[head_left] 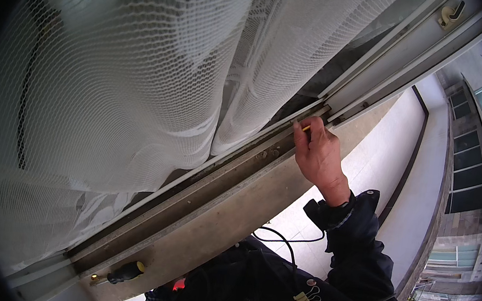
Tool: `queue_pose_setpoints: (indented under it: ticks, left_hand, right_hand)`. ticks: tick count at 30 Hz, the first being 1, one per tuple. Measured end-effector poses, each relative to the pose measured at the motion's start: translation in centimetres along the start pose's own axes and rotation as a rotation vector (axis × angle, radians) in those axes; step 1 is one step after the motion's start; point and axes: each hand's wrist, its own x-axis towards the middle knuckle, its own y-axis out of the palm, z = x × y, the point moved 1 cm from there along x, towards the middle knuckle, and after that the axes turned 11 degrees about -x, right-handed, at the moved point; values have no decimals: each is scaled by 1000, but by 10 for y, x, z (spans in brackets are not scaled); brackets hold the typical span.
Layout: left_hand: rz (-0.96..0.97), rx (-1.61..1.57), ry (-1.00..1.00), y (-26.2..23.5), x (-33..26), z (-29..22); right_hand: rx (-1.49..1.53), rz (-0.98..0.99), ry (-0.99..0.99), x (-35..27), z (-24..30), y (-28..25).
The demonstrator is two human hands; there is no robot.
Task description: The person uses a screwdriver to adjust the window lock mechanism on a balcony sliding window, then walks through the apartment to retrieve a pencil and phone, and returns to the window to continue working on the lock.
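My right hand [319,154] reaches up to the metal window track [233,170] and grips a small tool with a yellow handle [306,128], its tip pressed into the track's groove near the frame corner. The dark sleeve of my right arm [355,241] comes in from the lower right. My left hand is not in view. A screwdriver with a black and yellow handle [126,271] lies on the concrete sill [214,230] at the lower left.
A white mesh curtain [130,78] hangs behind the glass and fills the upper left. A sliding window frame with a latch [451,14] runs to the upper right. Beyond the sill are a tiled balcony floor [383,155] and a neighbouring building [470,176].
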Motion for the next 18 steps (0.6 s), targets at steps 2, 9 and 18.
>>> queue_pose_setpoints:
  ticks: [2, 9, 18]
  left_hand:
    - [2, 1, 3, 0, 1, -1]
    - [4, 13, 31, -1, 2, -4]
    - [-16, 13, 71, 3, -9, -3]
  right_hand:
    - [81, 31, -8, -10, 24, 2]
    - [395, 61, -328, -37, 115, 7]
    - [64, -66, 122, 5, 20, -26]
